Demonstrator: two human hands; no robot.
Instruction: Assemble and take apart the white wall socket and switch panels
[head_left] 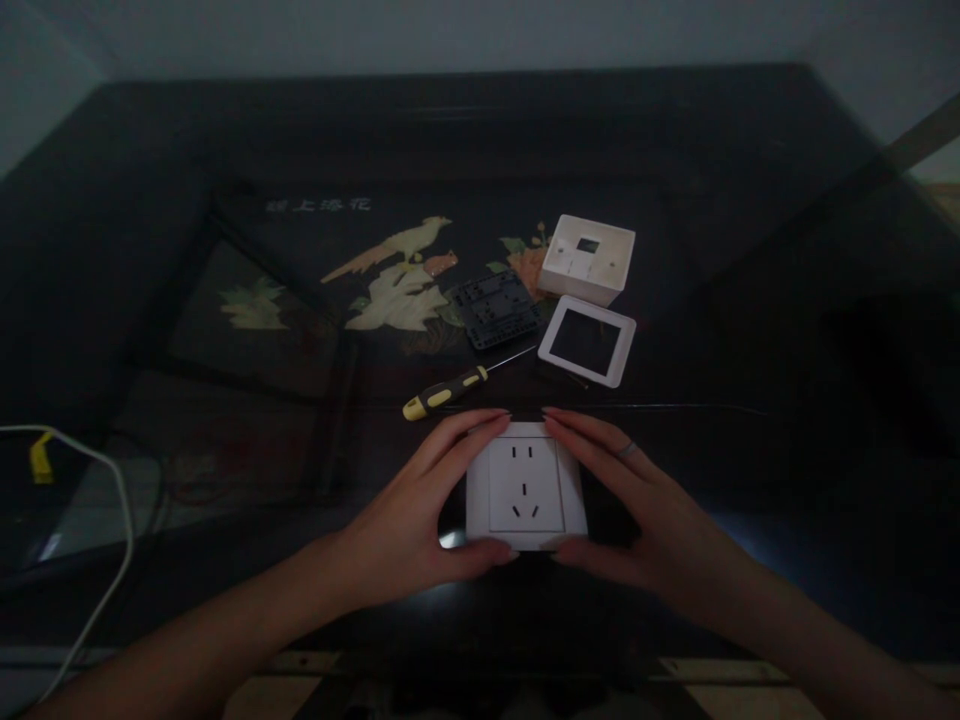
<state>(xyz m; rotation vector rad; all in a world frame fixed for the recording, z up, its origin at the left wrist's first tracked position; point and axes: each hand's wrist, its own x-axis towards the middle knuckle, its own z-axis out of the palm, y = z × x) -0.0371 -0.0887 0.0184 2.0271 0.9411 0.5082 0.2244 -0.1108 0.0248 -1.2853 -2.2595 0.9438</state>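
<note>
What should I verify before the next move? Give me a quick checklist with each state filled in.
1. Left hand has a grip on the white socket: ok, fingers at the far edge, thumb at the near edge.
2. Right hand has a grip too: ok, placed the same way on the other side.
3. Socket holes face up: ok, all five show.
4. Underside of the socket checked: cannot tell, hidden from this view.
5. Screwdriver in hand: not ok, it lies on the table beyond the left hand.
6. White frame apart from the white box: cannot tell, their edges come very close.
</note>
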